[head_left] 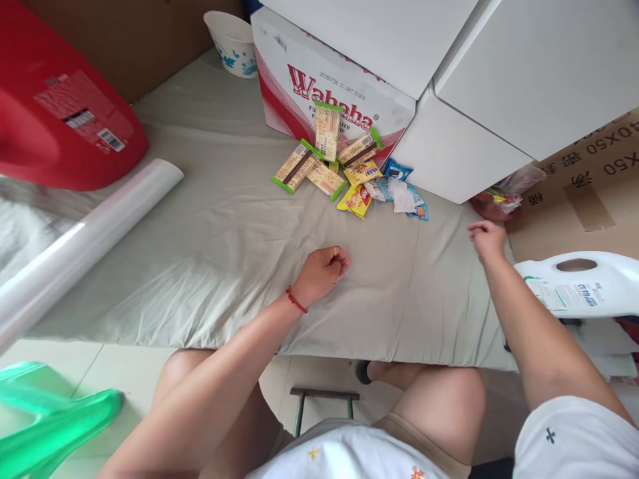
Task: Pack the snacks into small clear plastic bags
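My left hand [322, 274], with a red cord bracelet [296, 301] at the wrist, rests on the grey-green cloth [239, 266] with its fingers curled closed; anything inside is hidden. My right hand [486, 241] is lifted at the right, its fingers bent in, just in front of a reddish container [486, 205] with small wrappers in it. What those fingers hold, if anything, cannot be made out. Beyond my left hand lies a pile of packaged snacks: green-ended bars [327, 133], yellow packets [355, 201], blue packets [398, 169] and a white packet [402, 196].
A white and red Wahaha carton [279, 86] stands behind the snacks, beside white cabinets [469, 146]. A paper cup [232, 46], a red jug [94, 113] and a clear plastic roll [100, 233] are left. At right are a white detergent bottle [584, 286] and a cardboard box [574, 233].
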A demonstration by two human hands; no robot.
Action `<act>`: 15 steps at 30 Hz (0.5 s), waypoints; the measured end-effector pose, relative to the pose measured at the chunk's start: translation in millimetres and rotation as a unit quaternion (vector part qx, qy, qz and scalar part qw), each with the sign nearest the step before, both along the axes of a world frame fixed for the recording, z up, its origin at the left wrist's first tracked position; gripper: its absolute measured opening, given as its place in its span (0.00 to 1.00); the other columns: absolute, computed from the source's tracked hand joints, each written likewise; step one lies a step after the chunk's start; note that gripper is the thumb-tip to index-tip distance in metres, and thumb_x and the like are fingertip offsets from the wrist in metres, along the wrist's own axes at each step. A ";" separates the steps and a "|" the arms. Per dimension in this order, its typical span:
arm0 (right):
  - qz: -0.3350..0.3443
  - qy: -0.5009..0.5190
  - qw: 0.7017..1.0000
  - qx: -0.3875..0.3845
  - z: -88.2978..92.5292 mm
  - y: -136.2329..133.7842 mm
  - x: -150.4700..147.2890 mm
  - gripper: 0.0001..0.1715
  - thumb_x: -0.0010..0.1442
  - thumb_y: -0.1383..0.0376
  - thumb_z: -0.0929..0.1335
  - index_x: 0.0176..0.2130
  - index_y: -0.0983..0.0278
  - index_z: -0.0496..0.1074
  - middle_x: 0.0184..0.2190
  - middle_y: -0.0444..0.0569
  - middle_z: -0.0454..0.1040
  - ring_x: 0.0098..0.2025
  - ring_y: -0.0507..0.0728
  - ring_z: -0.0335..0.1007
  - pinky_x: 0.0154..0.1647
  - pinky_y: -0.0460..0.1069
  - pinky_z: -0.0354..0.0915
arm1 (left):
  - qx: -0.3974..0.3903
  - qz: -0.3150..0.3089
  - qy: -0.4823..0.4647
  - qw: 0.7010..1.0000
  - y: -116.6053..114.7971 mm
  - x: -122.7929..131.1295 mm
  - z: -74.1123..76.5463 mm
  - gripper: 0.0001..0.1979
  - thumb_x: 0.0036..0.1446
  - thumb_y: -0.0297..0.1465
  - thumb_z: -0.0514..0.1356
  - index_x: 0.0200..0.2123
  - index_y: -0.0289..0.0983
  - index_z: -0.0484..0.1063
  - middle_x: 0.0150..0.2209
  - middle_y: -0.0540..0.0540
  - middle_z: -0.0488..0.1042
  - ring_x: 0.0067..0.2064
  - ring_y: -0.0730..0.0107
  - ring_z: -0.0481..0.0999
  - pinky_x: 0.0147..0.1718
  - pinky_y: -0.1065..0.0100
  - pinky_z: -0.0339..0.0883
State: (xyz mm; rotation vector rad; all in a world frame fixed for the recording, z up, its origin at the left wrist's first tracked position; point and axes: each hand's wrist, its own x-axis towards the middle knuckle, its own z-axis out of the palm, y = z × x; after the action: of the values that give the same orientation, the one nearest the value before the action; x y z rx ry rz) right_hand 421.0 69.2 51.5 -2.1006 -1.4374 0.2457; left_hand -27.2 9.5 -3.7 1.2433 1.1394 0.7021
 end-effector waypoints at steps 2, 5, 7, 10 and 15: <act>0.014 0.028 0.999 -0.033 -27.5 -10.0 -26.6 0.16 0.60 0.55 0.66 0.33 0.62 0.78 0.22 0.50 0.73 0.24 0.56 0.65 0.30 0.54 0.65 | 0.009 0.003 -0.008 1.000 1.8 -1.0 1.0 0.06 0.46 0.27 0.52 0.25 0.40 0.68 0.25 0.49 0.72 0.28 0.70 0.67 0.29 0.68 0.60; 0.091 0.051 0.993 -0.063 -51.5 -8.1 -69.0 0.18 0.59 0.54 0.66 0.40 0.61 0.80 0.29 0.49 0.79 0.27 0.57 0.71 0.33 0.54 0.70 | 0.017 0.020 -0.008 1.000 8.0 -0.1 3.7 0.03 0.43 0.28 0.53 0.20 0.40 0.62 0.23 0.50 0.68 0.27 0.70 0.63 0.27 0.67 0.55; 0.146 0.002 0.989 -0.030 -56.7 6.7 -94.1 0.19 0.60 0.54 0.66 0.45 0.60 0.80 0.36 0.52 0.81 0.34 0.60 0.75 0.41 0.56 0.72 | 0.017 0.035 -0.004 0.999 12.5 1.4 5.7 0.03 0.41 0.28 0.53 0.20 0.41 0.61 0.21 0.51 0.64 0.26 0.70 0.60 0.26 0.67 0.52; 0.170 -0.124 0.977 0.037 -57.8 41.1 -122.4 0.26 0.59 0.55 0.70 0.54 0.62 0.78 0.52 0.61 0.78 0.51 0.66 0.73 0.57 0.61 0.68 | 0.014 0.050 -0.008 0.999 15.7 3.2 7.9 0.03 0.39 0.26 0.53 0.20 0.41 0.63 0.19 0.52 0.62 0.24 0.70 0.58 0.25 0.66 0.50; 0.077 -0.140 0.987 0.007 -56.4 77.1 -144.8 0.22 0.61 0.61 0.68 0.52 0.68 0.79 0.52 0.66 0.74 0.54 0.67 0.68 0.62 0.62 0.62 | 0.015 0.059 -0.015 0.998 13.7 2.2 9.7 0.05 0.42 0.25 0.53 0.20 0.41 0.66 0.19 0.52 0.63 0.24 0.70 0.59 0.25 0.66 0.49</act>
State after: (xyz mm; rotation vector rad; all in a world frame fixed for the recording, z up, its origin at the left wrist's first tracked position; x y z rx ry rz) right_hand 276.1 146.3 -4.9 -2.0763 -1.7627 -0.0022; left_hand -25.1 23.3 6.0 1.1939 1.1890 0.8269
